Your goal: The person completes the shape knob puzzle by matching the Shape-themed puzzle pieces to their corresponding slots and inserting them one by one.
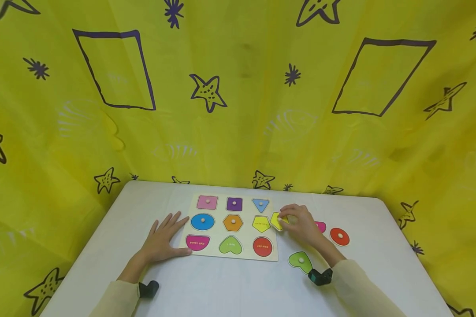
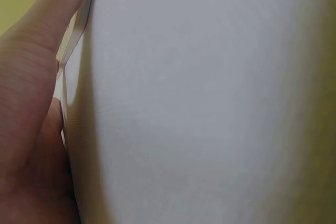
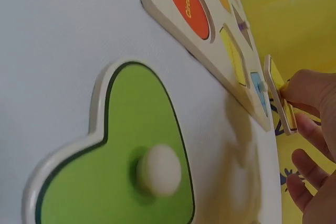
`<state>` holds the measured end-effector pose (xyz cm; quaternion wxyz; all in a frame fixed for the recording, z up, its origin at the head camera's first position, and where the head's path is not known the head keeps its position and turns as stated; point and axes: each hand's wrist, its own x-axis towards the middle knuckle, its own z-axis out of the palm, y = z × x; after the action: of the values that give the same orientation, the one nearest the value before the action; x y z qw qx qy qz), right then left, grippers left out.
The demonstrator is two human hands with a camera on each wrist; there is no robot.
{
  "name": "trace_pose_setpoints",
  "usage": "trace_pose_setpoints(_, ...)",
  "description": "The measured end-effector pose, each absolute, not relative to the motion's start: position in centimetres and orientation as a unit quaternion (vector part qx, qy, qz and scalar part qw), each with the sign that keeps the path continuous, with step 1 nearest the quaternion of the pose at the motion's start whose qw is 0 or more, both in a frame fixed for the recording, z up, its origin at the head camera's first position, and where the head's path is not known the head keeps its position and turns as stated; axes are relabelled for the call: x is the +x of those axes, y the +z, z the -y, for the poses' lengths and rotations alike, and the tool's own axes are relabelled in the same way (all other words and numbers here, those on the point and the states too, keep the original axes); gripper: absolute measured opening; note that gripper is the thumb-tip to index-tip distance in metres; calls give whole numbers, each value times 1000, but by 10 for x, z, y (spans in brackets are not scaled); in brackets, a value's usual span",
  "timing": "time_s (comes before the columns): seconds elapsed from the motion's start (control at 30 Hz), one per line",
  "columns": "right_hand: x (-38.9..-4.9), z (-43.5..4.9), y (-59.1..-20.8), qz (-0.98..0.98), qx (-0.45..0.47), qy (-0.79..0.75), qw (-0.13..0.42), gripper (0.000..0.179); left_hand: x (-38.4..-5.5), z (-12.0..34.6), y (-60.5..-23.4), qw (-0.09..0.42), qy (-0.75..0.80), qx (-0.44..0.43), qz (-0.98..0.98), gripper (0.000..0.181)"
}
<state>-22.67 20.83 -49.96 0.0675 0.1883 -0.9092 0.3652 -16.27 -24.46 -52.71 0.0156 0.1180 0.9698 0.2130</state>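
Observation:
My right hand (image 1: pixel 301 224) pinches a yellow pentagon puzzle piece (image 1: pixel 274 221). It is raised at the right edge of the shape puzzle board (image 1: pixel 247 237), beside the yellow recess (image 1: pixel 261 224) marked as a pentagon. Seen from the right wrist, the pentagon piece (image 3: pixel 275 80) stands tilted between thumb and fingers, clear of the board. My left hand (image 1: pixel 158 242) lies with fingers spread at the board's left edge, its thumb by the lower left corner. Knobbed pieces fill the board's top row and two middle-row places; the half-round, heart and circle recesses in the bottom row are bare.
A green heart piece (image 1: pixel 295 258) lies on the white table (image 1: pixel 222 290) right of the board. Farther right are a red circle piece (image 1: pixel 337 240) and a magenta piece (image 1: pixel 321 226), partly hidden behind the right hand. A yellow patterned curtain (image 1: pixel 238 132) hangs behind the table.

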Motion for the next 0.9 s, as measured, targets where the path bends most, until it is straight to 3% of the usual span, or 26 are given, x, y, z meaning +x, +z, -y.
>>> trace_pose_setpoints(0.9,-233,-166,-516,905,174,387,33,14,-164,246,-529,16,213,118,-970,104)
